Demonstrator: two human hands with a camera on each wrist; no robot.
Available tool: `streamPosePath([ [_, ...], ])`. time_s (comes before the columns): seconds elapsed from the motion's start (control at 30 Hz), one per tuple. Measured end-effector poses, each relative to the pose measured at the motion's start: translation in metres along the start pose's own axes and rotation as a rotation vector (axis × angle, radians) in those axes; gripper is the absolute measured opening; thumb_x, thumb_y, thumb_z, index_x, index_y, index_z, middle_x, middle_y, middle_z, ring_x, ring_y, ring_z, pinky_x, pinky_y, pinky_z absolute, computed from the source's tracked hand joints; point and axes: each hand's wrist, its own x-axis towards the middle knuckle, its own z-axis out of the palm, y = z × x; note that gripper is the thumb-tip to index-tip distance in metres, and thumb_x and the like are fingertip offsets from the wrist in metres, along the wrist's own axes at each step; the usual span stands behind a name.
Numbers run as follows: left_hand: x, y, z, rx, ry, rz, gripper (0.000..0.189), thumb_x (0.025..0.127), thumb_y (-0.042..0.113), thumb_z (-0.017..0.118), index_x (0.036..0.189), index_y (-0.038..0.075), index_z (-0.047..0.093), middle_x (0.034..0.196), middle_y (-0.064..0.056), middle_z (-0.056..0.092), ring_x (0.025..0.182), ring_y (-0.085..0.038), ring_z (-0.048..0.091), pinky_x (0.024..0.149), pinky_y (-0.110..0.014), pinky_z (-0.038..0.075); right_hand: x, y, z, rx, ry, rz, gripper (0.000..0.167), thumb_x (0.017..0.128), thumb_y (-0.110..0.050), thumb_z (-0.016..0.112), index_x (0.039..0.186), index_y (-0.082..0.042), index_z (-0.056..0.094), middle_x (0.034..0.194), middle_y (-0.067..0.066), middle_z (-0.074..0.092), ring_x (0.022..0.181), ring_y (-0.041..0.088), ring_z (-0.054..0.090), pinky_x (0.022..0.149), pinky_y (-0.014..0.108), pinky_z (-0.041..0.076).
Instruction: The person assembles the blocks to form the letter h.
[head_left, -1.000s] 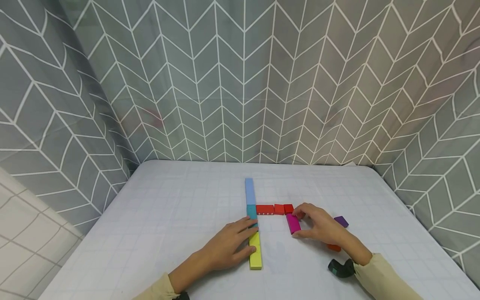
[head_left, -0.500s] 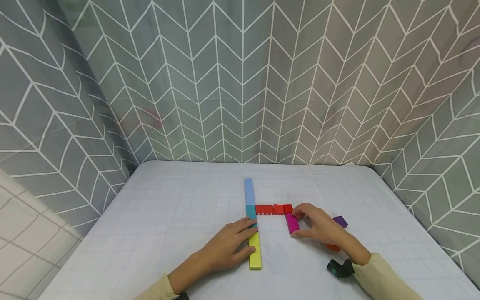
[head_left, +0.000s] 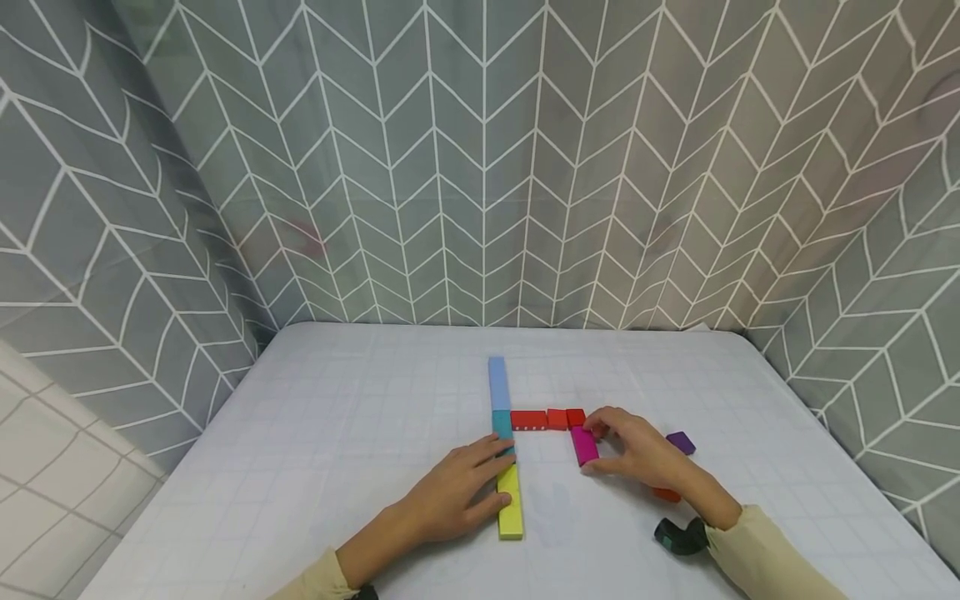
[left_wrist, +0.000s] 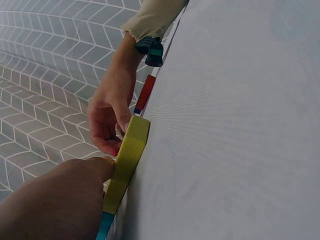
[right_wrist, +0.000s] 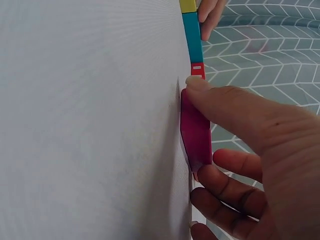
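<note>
A magenta block (head_left: 585,447) lies on the white table, one end against a dark red block (head_left: 575,417). My right hand (head_left: 636,450) pinches it, thumb at the near end and fingers at the far end; the right wrist view shows the thumb on one end of the magenta block (right_wrist: 196,127). My left hand (head_left: 457,492) rests its fairly straight fingers on a teal block (head_left: 502,422) and a yellow block (head_left: 511,517), with the thumb on the yellow one. A light blue block (head_left: 498,383) continues that column at the far end.
A red block with white marks (head_left: 528,420) and a plain red block (head_left: 557,418) bridge the teal and dark red blocks. Beyond the right forearm lie a purple block (head_left: 681,442) and an orange block (head_left: 667,495), partly hidden. Patterned curtains (head_left: 480,167) surround the table (head_left: 337,400).
Both hands and the blocks hold their places. Only a slight shift of the head view shows.
</note>
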Motion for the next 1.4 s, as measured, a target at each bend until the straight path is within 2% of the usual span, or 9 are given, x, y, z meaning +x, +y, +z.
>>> streamPosePath([
  [0.2,-0.001,0.001,0.0,-0.004,-0.002,-0.004,0.059,0.107,0.048,0.052,0.156,0.015,0.049,0.163,0.001,0.039,0.152,-0.02,0.03,0.116,-0.048,0.038,-0.005,0.0,-0.009,-0.017,0.059,0.004,0.056,0.082,-0.033,0.091,0.124,-0.007,0.064,0.108,-0.002,0.064,0.102,0.021,0.062,0.088,0.041,0.058],
  [0.4,0.0,0.001,0.0,0.0,0.001,0.0,0.059,0.108,0.048,0.051,0.156,0.015,0.05,0.163,0.0,0.039,0.152,-0.02,0.03,0.115,-0.048,0.038,-0.013,0.005,-0.02,-0.006,0.159,-0.011,0.041,0.087,-0.019,0.087,0.12,-0.005,0.066,0.11,0.003,0.068,0.102,0.027,0.065,0.087,0.047,0.058],
  [0.63,0.0,-0.001,0.0,0.002,0.01,0.0,0.059,0.107,0.048,0.052,0.156,0.015,0.05,0.163,0.001,0.039,0.152,-0.02,0.03,0.115,-0.048,0.038,-0.028,0.011,-0.031,-0.044,0.219,0.031,0.034,0.089,-0.016,0.084,0.116,-0.003,0.068,0.111,0.006,0.07,0.1,0.029,0.064,0.082,0.044,0.059],
  [0.83,-0.001,-0.001,0.001,-0.001,0.0,0.002,0.059,0.107,0.048,0.052,0.156,0.015,0.05,0.163,0.001,0.039,0.152,-0.02,0.031,0.115,-0.048,0.039,-0.043,0.014,-0.034,-0.049,0.225,0.097,0.029,0.091,-0.017,0.083,0.114,-0.006,0.07,0.109,0.004,0.071,0.096,0.028,0.066,0.081,0.042,0.061],
  [0.97,-0.001,-0.001,0.001,0.01,0.01,0.009,0.058,0.108,0.047,0.051,0.156,0.014,0.05,0.163,0.0,0.04,0.152,-0.02,0.031,0.115,-0.047,0.039,-0.049,0.014,-0.035,-0.039,0.215,0.112,0.029,0.091,-0.019,0.083,0.113,-0.007,0.07,0.109,0.003,0.071,0.096,0.026,0.067,0.082,0.045,0.061],
  [1.4,-0.001,-0.001,0.0,0.006,0.003,0.001,0.059,0.107,0.048,0.053,0.155,0.015,0.051,0.163,0.001,0.04,0.151,-0.02,0.032,0.113,-0.048,0.041,-0.059,0.022,-0.04,-0.114,0.197,0.032,0.031,0.086,-0.018,0.087,0.11,-0.008,0.071,0.106,-0.002,0.07,0.088,0.017,0.063,0.079,0.035,0.06],
])
